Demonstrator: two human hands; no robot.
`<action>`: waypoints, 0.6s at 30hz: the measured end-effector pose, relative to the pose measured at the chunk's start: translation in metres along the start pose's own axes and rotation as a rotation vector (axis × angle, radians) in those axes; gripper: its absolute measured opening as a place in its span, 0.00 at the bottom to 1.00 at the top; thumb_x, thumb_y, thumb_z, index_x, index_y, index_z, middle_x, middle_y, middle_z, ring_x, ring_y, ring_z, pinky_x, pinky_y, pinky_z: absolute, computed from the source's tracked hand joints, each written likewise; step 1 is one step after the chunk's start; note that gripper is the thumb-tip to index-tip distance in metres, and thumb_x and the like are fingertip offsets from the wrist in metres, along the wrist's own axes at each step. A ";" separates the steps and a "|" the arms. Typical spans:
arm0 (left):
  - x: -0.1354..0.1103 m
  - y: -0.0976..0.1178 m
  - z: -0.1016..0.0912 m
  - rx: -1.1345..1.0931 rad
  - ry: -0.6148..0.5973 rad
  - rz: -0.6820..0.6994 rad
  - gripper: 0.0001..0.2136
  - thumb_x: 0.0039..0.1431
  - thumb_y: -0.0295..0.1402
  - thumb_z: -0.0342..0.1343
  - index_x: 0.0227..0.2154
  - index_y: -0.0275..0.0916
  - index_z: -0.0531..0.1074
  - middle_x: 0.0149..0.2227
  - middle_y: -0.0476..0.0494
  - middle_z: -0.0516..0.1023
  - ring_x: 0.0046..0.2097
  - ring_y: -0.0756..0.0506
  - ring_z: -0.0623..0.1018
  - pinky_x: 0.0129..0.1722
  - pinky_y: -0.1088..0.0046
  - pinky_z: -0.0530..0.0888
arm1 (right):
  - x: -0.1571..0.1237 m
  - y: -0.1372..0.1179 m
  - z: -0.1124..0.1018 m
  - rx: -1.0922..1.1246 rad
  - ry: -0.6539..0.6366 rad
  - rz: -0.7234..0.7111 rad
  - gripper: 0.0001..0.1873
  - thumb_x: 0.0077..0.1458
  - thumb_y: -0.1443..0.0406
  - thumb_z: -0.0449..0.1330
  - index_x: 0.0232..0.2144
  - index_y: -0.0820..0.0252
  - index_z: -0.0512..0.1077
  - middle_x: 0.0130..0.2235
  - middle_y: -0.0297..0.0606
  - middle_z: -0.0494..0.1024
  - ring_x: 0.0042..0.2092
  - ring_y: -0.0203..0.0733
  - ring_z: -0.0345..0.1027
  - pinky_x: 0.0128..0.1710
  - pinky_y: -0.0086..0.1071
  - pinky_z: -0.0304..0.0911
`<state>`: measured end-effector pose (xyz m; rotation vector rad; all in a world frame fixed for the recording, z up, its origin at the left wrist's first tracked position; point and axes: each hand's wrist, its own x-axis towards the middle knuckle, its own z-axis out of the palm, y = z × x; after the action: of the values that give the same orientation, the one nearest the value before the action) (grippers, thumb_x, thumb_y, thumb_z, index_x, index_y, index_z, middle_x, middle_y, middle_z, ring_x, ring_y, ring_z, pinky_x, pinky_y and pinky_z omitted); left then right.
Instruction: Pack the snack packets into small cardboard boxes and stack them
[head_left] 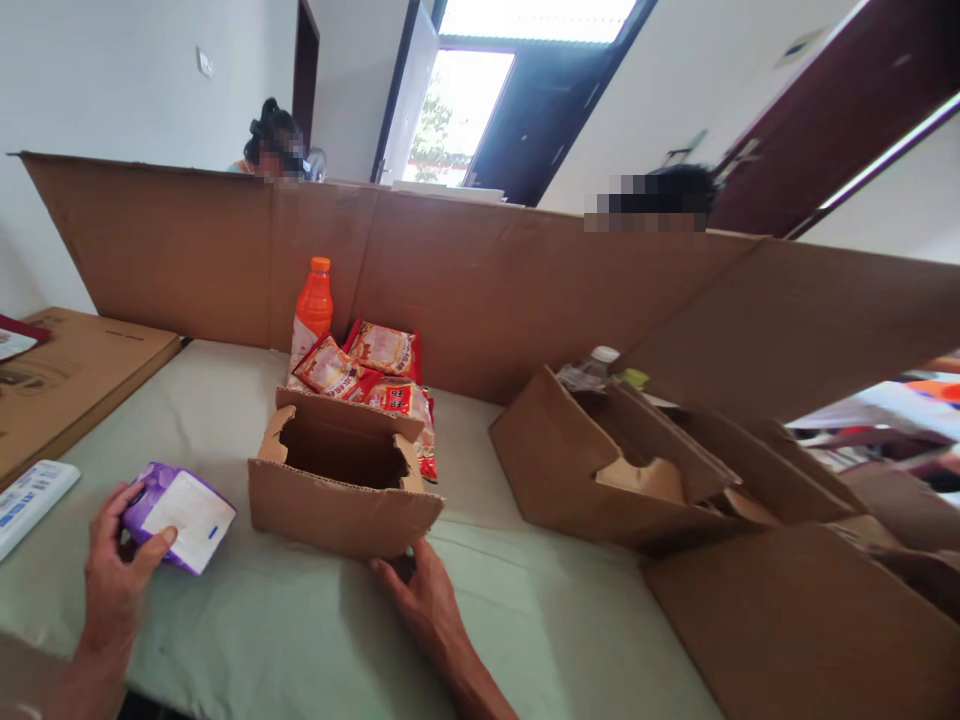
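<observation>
My left hand (124,560) grips a purple and white packet, seemingly a tissue pack (191,520), above the cloth left of a small open cardboard box (337,510). The thumb lies across the pack's white face. At the box's lower right corner, my right hand (427,595) holds the edge between thumb and fingers, and some fingertips are hidden. The box stands upright with its top open, and its dark inside shows no contents. Behind it lie several red snack packets (386,350) beside an orange-capped bottle (313,305).
A larger open carton (562,470) holding a clear bottle (600,362) stands right, with another carton (810,620) nearer. A cardboard screen (465,280) runs across the back. At left are a flat carton (90,370) and a white remote-like object (37,500). Two people sit beyond the screen.
</observation>
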<state>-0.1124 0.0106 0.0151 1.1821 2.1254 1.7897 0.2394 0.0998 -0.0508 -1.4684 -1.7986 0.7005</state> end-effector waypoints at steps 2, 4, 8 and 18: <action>-0.001 0.000 -0.005 -0.062 -0.058 -0.061 0.31 0.49 0.47 0.64 0.55 0.41 0.71 0.63 0.37 0.67 0.64 0.28 0.67 0.65 0.49 0.63 | 0.003 -0.005 0.004 -0.033 -0.005 0.000 0.21 0.51 0.51 0.60 0.42 0.58 0.73 0.39 0.43 0.80 0.40 0.53 0.73 0.41 0.42 0.67; -0.004 0.003 -0.010 -0.158 -0.144 -0.161 0.32 0.45 0.47 0.66 0.54 0.41 0.72 0.61 0.38 0.70 0.61 0.30 0.70 0.61 0.54 0.69 | 0.010 -0.012 0.010 -0.066 -0.013 -0.004 0.22 0.51 0.50 0.60 0.42 0.59 0.73 0.39 0.44 0.80 0.41 0.54 0.72 0.43 0.43 0.66; -0.016 0.018 -0.011 -0.396 -0.331 -0.402 0.37 0.40 0.46 0.67 0.56 0.40 0.70 0.53 0.38 0.78 0.49 0.33 0.78 0.42 0.63 0.78 | 0.028 -0.027 0.022 -0.106 -0.040 -0.026 0.24 0.50 0.49 0.60 0.42 0.60 0.74 0.38 0.46 0.80 0.42 0.56 0.71 0.44 0.44 0.63; -0.043 0.047 0.018 -0.547 -0.544 -0.442 0.35 0.38 0.42 0.68 0.53 0.41 0.73 0.58 0.37 0.75 0.50 0.34 0.78 0.44 0.64 0.77 | -0.006 -0.033 0.002 0.026 -0.183 -0.088 0.28 0.57 0.50 0.56 0.53 0.59 0.73 0.48 0.48 0.80 0.44 0.52 0.75 0.46 0.44 0.70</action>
<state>-0.0507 -0.0026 0.0352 0.8388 1.3361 1.4806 0.2184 0.0867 -0.0277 -1.3357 -1.9710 0.8338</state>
